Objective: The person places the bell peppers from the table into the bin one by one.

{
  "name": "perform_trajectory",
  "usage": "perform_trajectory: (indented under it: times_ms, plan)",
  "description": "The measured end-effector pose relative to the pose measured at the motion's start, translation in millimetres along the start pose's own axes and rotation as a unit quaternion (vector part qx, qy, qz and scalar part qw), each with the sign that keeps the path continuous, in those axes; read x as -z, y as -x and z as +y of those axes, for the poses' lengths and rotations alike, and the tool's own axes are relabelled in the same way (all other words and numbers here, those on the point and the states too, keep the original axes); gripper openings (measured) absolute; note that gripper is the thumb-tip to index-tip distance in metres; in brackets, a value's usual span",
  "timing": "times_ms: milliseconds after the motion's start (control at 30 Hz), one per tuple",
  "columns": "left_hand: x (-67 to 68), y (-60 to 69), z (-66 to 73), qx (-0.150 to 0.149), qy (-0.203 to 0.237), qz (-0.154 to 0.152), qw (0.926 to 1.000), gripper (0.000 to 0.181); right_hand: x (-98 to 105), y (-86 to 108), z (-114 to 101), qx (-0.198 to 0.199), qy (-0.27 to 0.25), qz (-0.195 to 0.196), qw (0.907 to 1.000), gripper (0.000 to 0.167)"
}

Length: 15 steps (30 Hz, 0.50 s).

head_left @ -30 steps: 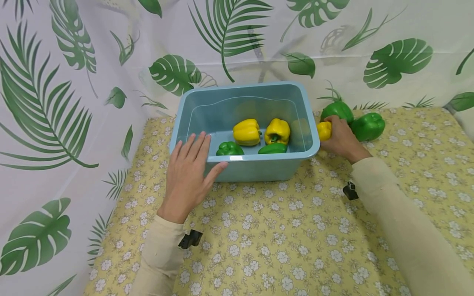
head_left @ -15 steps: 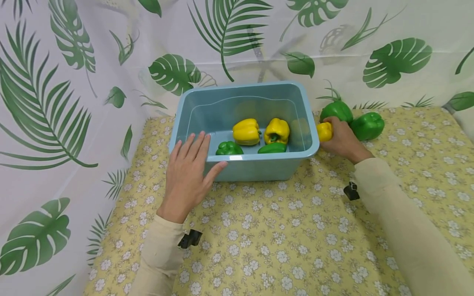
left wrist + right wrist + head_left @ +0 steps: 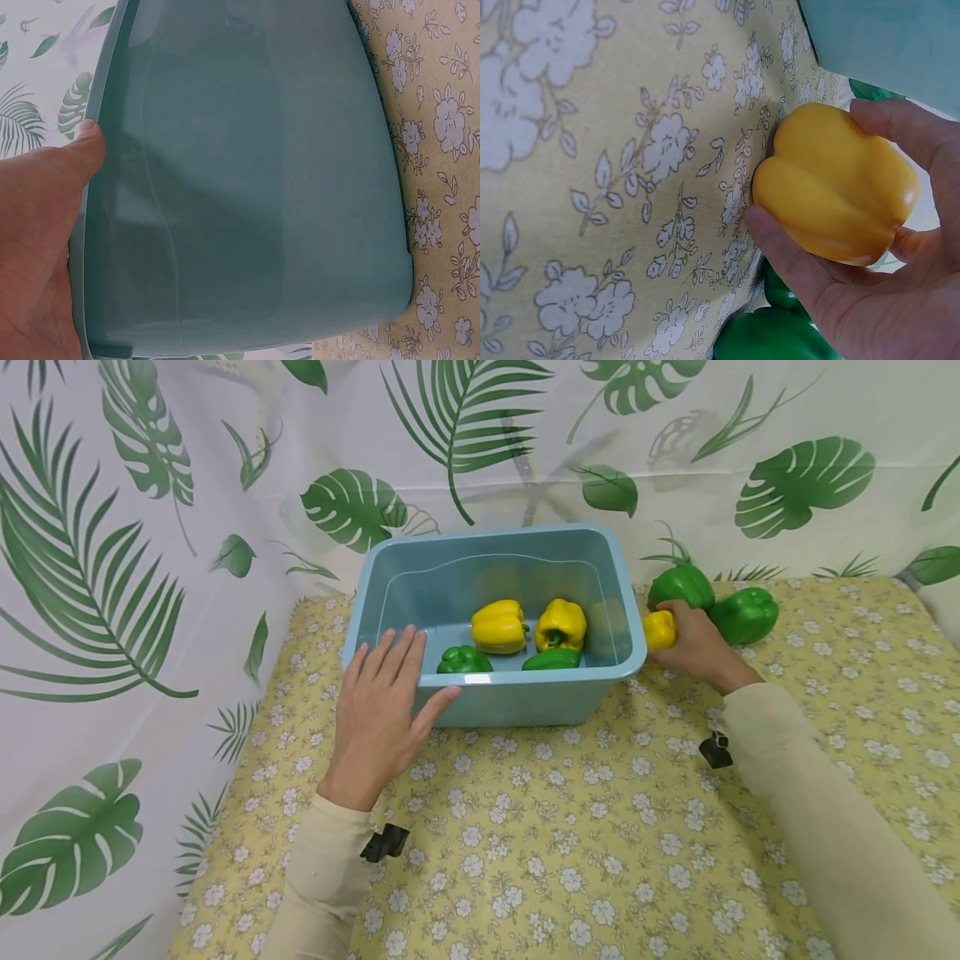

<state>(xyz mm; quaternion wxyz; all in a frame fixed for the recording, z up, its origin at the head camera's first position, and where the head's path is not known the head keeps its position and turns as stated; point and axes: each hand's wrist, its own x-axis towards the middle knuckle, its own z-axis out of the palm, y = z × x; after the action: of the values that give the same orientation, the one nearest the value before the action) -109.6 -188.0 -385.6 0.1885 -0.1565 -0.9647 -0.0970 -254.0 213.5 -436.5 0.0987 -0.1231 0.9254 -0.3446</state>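
A light blue plastic bin (image 3: 517,703) stands on the flowered cloth. My left hand (image 3: 378,718) rests on its near left rim, fingers stretched over the inside and thumb along the front edge. Beside the bin's right wall, my right hand (image 3: 697,643) grips a yellow bell pepper (image 3: 832,184), its fingers and thumb curled round the sides. Inside the bin lie two yellow peppers, one on the left (image 3: 498,627) and one on the right (image 3: 561,624). Two green peppers, one left (image 3: 464,660) and one right (image 3: 552,660), are partly hidden by the front rim.
Two green bell peppers, one nearer the bin (image 3: 681,585) and one farther right (image 3: 746,615), sit just behind my right hand. A white leaf-printed sheet (image 3: 540,452) rises behind the bin and along the left side. Yellow flowered cloth (image 3: 525,852) covers the table.
The right hand and the yellow pepper it holds have shifted very slightly to the right and nearer me. My left hand and the bin stay where they were.
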Motion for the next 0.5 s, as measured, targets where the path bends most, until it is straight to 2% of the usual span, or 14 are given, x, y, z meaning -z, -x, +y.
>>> perform_trajectory:
  times_ms: [200,500]
  plan:
    - [0.7,0.0,0.4,0.003,-0.002,-0.003,1.0000,0.076,-0.4,0.3,1.5,-0.017,-0.005,-0.008,0.9998,0.088]
    - [0.6,-0.4,0.7,0.002,-0.004,-0.003,1.0000,0.076,-1.6,0.0,3.4,-0.016,-0.004,-0.004,0.9999,0.091]
